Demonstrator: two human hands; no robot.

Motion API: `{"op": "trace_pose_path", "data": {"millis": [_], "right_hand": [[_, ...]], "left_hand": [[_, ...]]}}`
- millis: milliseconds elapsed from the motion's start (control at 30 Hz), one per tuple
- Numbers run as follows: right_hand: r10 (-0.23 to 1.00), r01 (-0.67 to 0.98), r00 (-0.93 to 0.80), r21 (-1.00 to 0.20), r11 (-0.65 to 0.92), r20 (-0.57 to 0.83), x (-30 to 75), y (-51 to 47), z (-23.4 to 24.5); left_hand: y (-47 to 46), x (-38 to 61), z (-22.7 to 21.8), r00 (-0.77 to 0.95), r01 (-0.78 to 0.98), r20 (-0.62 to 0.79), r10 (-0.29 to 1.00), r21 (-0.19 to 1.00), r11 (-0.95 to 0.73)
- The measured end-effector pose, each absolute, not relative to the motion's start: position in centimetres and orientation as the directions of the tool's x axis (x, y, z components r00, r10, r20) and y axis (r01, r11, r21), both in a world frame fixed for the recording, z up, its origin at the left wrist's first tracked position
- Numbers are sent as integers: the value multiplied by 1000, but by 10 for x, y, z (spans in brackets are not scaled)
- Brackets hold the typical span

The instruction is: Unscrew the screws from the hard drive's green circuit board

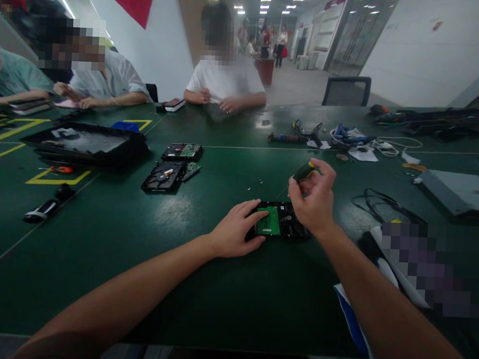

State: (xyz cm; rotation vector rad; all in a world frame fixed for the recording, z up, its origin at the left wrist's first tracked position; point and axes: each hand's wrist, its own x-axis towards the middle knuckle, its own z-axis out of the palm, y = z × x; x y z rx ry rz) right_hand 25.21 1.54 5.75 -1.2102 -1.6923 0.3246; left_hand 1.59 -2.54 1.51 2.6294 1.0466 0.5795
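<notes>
A black hard drive (293, 224) with a green circuit board (272, 226) lies on the green table in front of me. My left hand (237, 230) grips its left end, with the thumb at the near edge, one finger on the board and the others at the far edge. In my right hand (315, 201) is a screwdriver (302, 172) with a dark green and yellow handle, pinched by the fingers. Its thin shaft slants down to the left by the drive's far side; I cannot tell whether the tip touches the drive. Tiny bits (261, 181) lie beyond.
Left of the drive are two other hard drives (162, 177) (181, 151) and a loose circuit board (191, 171). A black tray (86, 143) stands farther left. Cables (350, 136) and a grey metal box (457, 191) lie to the right. Several people sit across the table.
</notes>
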Motion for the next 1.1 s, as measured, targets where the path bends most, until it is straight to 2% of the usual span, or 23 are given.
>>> {"op": "trace_pose_path", "data": {"millis": [433,933,1100], "right_hand": [[859,614,-56,-660,432,510,252,16,56],[835,604,-89,-638,478,542,251,15,54],[789,594,-73,-608,526,610,253,20,49]], "left_hand": [[-26,18,15,641,614,280,715,372,-696],[-26,19,17,643,620,277,714,360,-698],[-27,19,17,641,630,267,720,353,-692]]}}
